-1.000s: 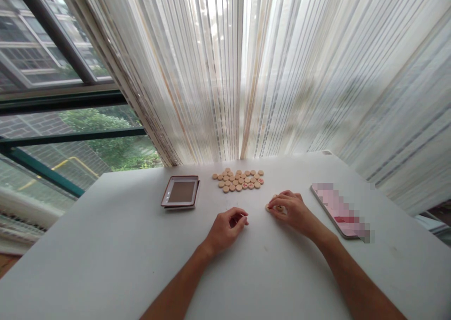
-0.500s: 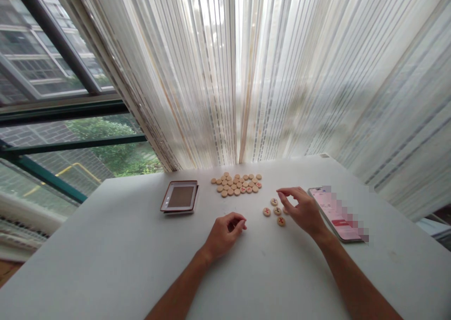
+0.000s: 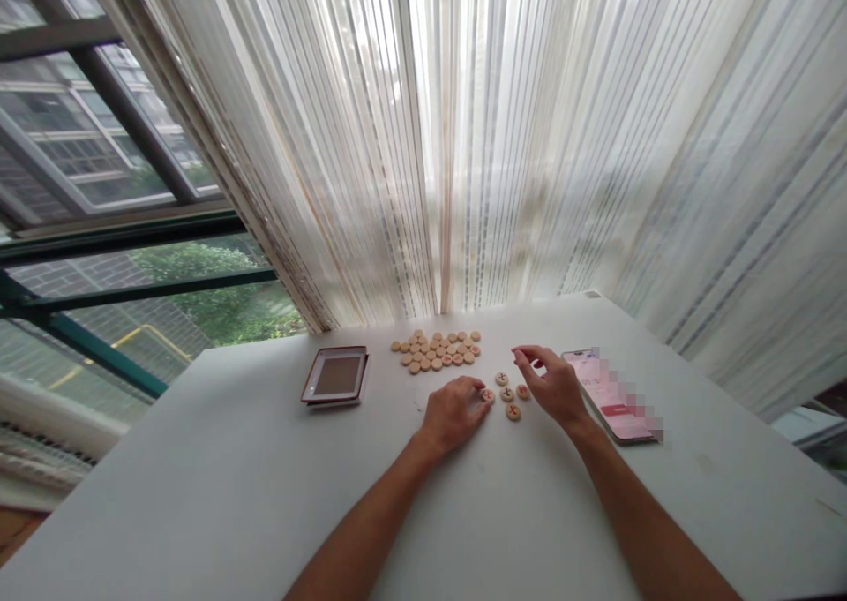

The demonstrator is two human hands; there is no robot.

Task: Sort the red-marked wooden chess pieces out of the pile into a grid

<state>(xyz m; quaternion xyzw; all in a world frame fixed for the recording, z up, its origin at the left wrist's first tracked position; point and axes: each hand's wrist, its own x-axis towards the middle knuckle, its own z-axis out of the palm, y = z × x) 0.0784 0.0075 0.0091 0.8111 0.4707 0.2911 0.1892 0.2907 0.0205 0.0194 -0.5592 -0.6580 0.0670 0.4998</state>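
Discs (image 3: 507, 394) of pale wood, five in a loose group, lie on the white table (image 3: 476, 517) between my two hands, which I have well apart from each other. On my feed the left hand (image 3: 456, 413) rests low beside the group, its fingers curled in against the red-marked disc (image 3: 488, 395) at the group's left edge; thumb and forefinger come to either side of it, yet from this far off I cannot tell whether they grip it or merely touch. My right hand (image 3: 548, 380) is held just right of the group, with thumb and forefinger brought close to one another; I see no disc between them, and I cannot make out whether the tips meet. Two discs in the middle carry dark marks, while the nearest one (image 3: 513, 412) and the one at the right (image 3: 522, 392) show reddish marks. Beyond my left hand a larger cluster of discs (image 3: 431, 354) is packed flat, mostly plain on top, with a few red characters toward its right side. I have a framed case (image 3: 336, 377) with a brown panel to the left of that cluster, and a phone (image 3: 615, 402) lying beside my right wrist, its screen pink and partly pixelated. Striped curtains (image 3: 450, 142) hang behind the table, with a window (image 3: 125, 283) at the left.
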